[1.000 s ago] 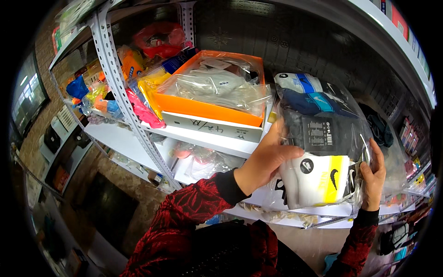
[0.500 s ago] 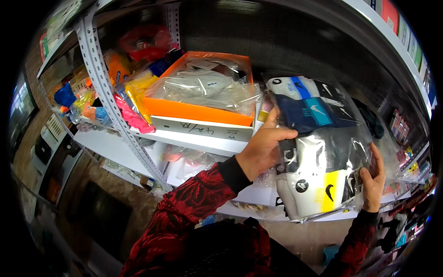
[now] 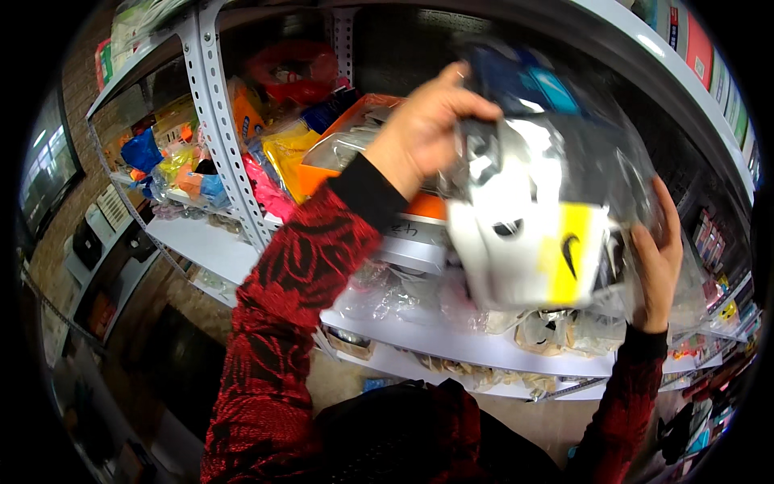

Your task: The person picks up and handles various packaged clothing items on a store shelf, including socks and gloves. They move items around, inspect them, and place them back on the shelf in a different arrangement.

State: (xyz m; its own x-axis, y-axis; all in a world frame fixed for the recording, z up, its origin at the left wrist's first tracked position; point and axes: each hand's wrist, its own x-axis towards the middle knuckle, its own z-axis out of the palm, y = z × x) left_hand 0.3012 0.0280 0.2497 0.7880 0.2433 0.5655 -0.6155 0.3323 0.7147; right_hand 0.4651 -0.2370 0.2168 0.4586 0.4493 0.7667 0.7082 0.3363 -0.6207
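A clear plastic bag of folded socks (image 3: 516, 270) hangs between my two hands, tilted and slightly blurred. Navy, black and white socks with blue and yellow bands show through the film. My left hand (image 3: 426, 129) grips the bag's upper left edge, thumb across its front. At its lower right edge, the fingers and thumb of my right hand (image 3: 657, 262) close on the film. Behind my left forearm, an orange box (image 3: 316, 179) is partly hidden; inside it lie pale goods in clear film.
A perforated white metal post (image 3: 218, 121) stands left of the box. Yellow packets (image 3: 290, 157) and a pink bundle (image 3: 270, 189) lie beside it. On the lower white shelf (image 3: 451, 339) are clear bags of goods. An upper shelf edge (image 3: 645, 44) arcs overhead.
Both hands still hold the bag of socks. It has risen, with my left hand moving up and left, and now covers more of the orange box. The view has shifted too.
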